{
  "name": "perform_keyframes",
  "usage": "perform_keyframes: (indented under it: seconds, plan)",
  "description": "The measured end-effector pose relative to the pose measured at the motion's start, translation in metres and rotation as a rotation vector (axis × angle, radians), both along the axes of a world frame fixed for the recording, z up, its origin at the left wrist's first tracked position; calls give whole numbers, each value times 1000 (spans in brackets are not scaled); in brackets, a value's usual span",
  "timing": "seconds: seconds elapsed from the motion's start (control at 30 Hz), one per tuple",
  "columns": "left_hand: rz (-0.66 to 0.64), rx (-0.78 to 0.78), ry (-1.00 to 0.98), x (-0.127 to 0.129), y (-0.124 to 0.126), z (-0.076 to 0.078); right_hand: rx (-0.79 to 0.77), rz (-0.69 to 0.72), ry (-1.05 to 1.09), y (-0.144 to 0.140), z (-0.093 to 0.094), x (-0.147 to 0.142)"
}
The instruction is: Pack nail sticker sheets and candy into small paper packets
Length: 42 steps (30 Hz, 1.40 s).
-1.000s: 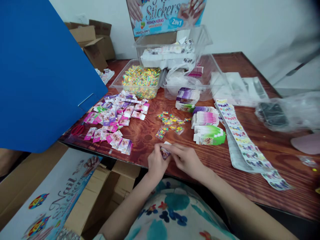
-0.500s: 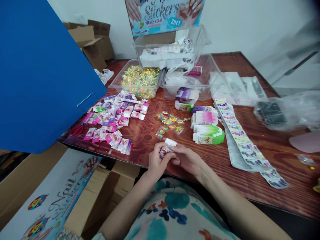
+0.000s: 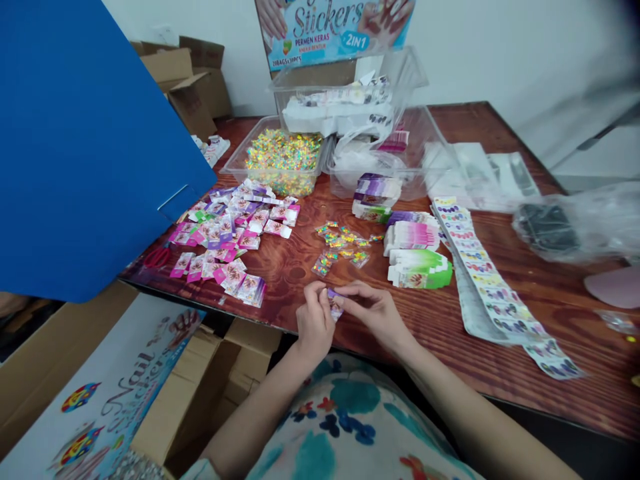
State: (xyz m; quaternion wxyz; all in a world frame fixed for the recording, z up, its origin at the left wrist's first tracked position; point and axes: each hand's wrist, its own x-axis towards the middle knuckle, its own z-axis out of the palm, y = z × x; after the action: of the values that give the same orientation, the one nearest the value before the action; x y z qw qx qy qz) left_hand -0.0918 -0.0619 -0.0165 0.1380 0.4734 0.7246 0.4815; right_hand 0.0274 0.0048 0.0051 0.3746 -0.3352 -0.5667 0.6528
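Near the table's front edge, a small purple printed box [image 3: 335, 304] is between my two hands. My left hand [image 3: 315, 320] is closed around its left side. The thumb and fingers of my right hand [image 3: 375, 310] pinch its upper right side. Fingers cover part of the box. Just beyond my hands lie several clear sachets [image 3: 345, 243] of yellow and orange pieces. To the left is a heap of small pink and purple boxes [image 3: 225, 227]. On the right stand flat box stacks in green [image 3: 420, 268], pink [image 3: 411, 237] and purple [image 3: 375, 190].
A clear tub of sachets [image 3: 285, 157] and stacked clear tubs [image 3: 350, 87] stand at the back. Sticker strips [image 3: 485, 273] run along the right. A blue panel [image 3: 100, 153] rises at the left, near red scissors [image 3: 157, 257]. An open carton [image 3: 175, 393] is below the table edge.
The white flap that stood up at the top of the small box no longer shows. My right fingers have moved onto the box's top. The view has shifted slightly.
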Motion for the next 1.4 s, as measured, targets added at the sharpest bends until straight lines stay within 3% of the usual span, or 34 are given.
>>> perform_keyframes:
  seconds: [0.1, 0.17, 0.3, 0.5, 0.57, 0.73, 0.87, 1.03, 1.2, 1.3, 1.4]
  plan:
    - [-32, 16, 138, 0, -1, -4, -239, 10, 44, 3, -5, 1]
    - [-40, 15, 214, 0, -2, -5, -319, 37, 76, 5, -6, 2]
    - [-51, -16, 251, 0, -3, -3, -273, 98, 68, 8, -3, 7]
    - [-88, -73, 143, 3, -4, -1, -262, 172, -1, 17, -4, 13]
    - [-88, -92, 83, 4, -4, -1, -196, 191, -34, 19, -6, 14]
    - [-63, -124, -30, 4, -4, 4, 134, 221, -108, 16, -6, 17]
    - [-47, -101, -92, 3, -1, 8, 195, 209, -101, 2, -8, 12]
    - [4, -132, -47, -1, 0, 7, -60, 59, 6, -17, -26, -3]
    - [78, -182, 226, -14, -19, -5, -359, 118, 13, -16, -41, -29]
    - [200, -91, 423, -26, -37, -17, -354, 187, 8, -7, -42, -58]
    - [310, 36, 525, -44, -54, -26, -145, 235, -111, 2, -48, -89]
